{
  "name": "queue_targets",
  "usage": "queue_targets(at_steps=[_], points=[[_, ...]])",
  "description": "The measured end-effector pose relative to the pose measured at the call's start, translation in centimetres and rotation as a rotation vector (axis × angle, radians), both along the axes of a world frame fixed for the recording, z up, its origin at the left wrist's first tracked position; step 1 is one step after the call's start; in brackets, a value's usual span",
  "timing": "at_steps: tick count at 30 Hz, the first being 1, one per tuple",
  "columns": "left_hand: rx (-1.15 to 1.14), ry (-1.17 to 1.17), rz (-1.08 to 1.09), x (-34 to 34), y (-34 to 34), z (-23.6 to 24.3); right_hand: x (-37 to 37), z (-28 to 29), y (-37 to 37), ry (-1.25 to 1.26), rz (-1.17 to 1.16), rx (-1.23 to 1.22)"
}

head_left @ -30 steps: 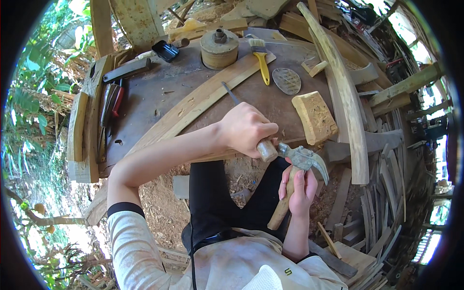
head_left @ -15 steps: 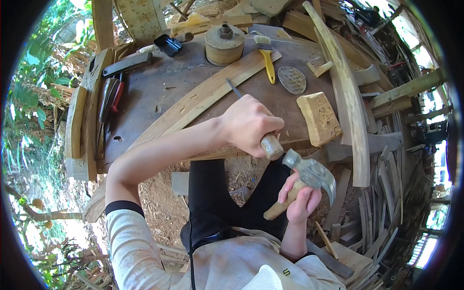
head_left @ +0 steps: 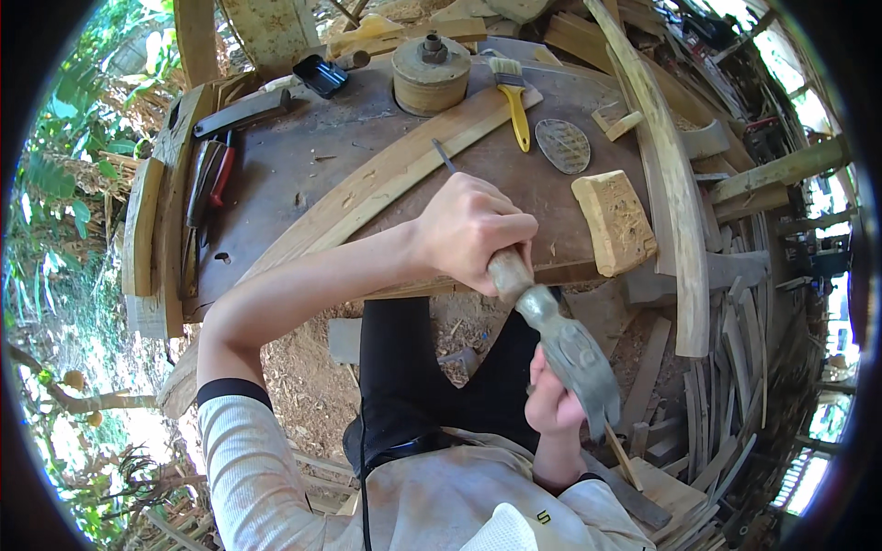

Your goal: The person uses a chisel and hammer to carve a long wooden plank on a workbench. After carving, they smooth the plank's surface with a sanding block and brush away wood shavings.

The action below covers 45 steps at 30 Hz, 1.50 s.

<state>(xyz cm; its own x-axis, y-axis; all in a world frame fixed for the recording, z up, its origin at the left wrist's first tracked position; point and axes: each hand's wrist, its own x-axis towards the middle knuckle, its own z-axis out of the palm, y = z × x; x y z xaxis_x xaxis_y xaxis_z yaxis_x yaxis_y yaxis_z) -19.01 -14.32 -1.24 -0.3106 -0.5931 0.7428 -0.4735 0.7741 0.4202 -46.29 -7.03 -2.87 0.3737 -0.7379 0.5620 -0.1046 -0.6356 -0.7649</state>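
Fingers of the left hand (head_left: pixel 473 230) grip a chisel (head_left: pixel 508 272), right hand (head_left: pixel 554 397) clenches a hammer (head_left: pixel 574 358), beside a wooden block (head_left: pixel 614 221).

1. The hammer (head_left: pixel 577 360) sits lower and nearer the person's body than a second ago, its head pulled back from the chisel handle (head_left: pixel 511 275).
2. The right hand (head_left: pixel 554 397) now lies behind the hammer head, lower in view.
3. The left hand (head_left: pixel 473 230) tilts slightly more over the curved plank (head_left: pixel 367 188).
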Motion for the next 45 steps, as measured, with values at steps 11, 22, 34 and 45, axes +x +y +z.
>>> queue_targets(at_steps=[11, 22, 34, 45], points=[[-0.075, -0.054, -0.011, 0.1, 0.0, -1.3, -0.2, -4.9, 1.4, -0.104, -0.054, 0.078], [-0.106, -0.135, -0.028, -0.6, -0.2, -2.5, 0.1, -7.2, 1.7, -0.467, 0.11, -0.11], [-0.099, -0.134, -0.004, -0.4, 0.1, -3.3, 1.9, -6.8, 0.7, -0.028, -0.029, -0.32], [-0.108, -0.16, 0.006, -0.6, 0.1, -4.1, 0.2, -10.5, 1.1, -0.243, 0.068, -0.238]])
